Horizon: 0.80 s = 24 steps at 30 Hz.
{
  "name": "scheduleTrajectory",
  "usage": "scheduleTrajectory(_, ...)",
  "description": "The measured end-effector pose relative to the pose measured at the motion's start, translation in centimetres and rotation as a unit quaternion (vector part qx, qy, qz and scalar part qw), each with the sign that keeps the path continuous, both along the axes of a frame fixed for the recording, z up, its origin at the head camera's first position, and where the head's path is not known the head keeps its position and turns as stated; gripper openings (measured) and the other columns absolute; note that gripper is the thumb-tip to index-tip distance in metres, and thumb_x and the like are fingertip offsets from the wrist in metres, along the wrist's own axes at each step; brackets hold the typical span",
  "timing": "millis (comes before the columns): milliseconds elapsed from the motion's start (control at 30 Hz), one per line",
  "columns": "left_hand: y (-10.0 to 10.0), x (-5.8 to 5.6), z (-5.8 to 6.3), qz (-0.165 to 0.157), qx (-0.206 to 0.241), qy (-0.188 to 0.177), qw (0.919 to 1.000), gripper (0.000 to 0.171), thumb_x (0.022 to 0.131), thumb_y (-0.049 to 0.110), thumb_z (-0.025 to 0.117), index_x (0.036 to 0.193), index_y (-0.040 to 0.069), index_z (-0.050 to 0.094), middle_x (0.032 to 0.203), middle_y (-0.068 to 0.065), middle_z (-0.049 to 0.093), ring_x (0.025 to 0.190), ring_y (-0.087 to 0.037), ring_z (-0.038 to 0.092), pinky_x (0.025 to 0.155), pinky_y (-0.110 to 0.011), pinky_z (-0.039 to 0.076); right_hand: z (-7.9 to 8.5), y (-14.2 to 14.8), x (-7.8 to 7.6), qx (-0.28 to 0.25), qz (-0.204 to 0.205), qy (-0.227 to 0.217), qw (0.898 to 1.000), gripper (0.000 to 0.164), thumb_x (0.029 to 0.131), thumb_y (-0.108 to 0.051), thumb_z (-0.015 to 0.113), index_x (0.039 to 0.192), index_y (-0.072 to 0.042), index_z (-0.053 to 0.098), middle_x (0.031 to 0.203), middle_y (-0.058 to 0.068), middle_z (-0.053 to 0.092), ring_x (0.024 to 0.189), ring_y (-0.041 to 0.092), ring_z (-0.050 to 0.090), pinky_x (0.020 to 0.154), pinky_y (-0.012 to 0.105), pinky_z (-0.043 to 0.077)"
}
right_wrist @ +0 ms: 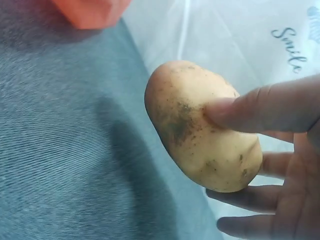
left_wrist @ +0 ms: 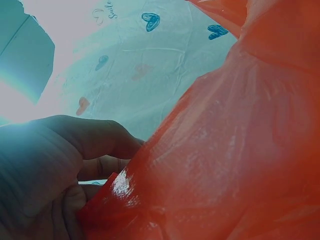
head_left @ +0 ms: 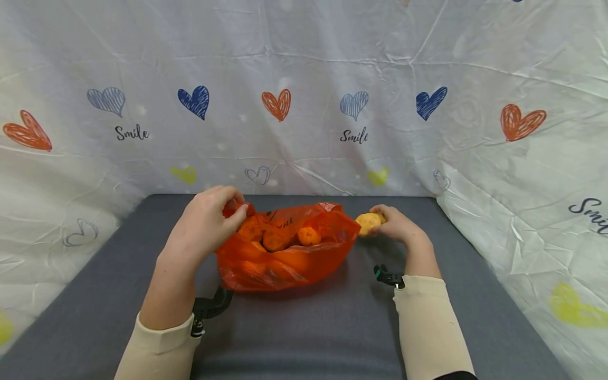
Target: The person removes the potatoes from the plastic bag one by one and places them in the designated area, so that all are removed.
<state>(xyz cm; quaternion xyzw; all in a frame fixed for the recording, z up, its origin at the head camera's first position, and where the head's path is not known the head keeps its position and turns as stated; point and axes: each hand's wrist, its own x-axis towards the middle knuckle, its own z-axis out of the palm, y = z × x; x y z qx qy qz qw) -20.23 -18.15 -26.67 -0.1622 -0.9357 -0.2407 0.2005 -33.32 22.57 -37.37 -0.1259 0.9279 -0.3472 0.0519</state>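
Now right hand grips one potato; left hand, one bag.

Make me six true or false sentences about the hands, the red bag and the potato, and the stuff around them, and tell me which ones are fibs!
1. The right hand holds a potato. True.
2. The left hand holds a potato too. False: it pinches the edge of the red bag.
3. The red bag is open at the top, and roundish things show inside. True.
4. The potato in the right hand is inside the red bag. False: it is outside, by the bag's right side.
5. The tabletop is bright yellow. False: it is dark grey.
6. The backdrop has hearts on it. True.
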Motion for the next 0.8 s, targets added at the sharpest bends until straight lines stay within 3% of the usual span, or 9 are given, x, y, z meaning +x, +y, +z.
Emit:
scheduleTrajectory(367, -0.1, 0.0, 0.1, -0.005, 0.0, -0.003, 1.0, 0.006, 0.098, 0.013, 0.066, 0.099, 0.008, 0.068, 0.092, -0.007, 0.064, 0.079, -0.025, 0.056, 0.071, -0.041, 0.048, -1.7, -0.8, -0.9, 0.01, -0.012, -0.063, 0.998, 0.058, 0.091, -0.01, 0.072, 0.141, 0.002, 0.045, 0.132, 0.025, 0.052, 0.108, 0.035, 0.052, 0.094, 0.046, 0.043)
scheduleTrajectory(800, -0.1, 0.0, 0.1, -0.006, 0.001, -0.019, 0.9998, 0.008, 0.099, 0.015, 0.066, 0.1, 0.008, 0.068, 0.093, -0.007, 0.065, 0.082, -0.025, 0.058, 0.073, -0.042, 0.049, -1.0, -1.1, -0.5, 0.034, -0.026, -0.084, 0.995, 0.068, 0.091, -0.012, 0.073, 0.149, 0.001, 0.04, 0.142, 0.027, 0.047, 0.115, 0.038, 0.05, 0.102, 0.054, 0.041)
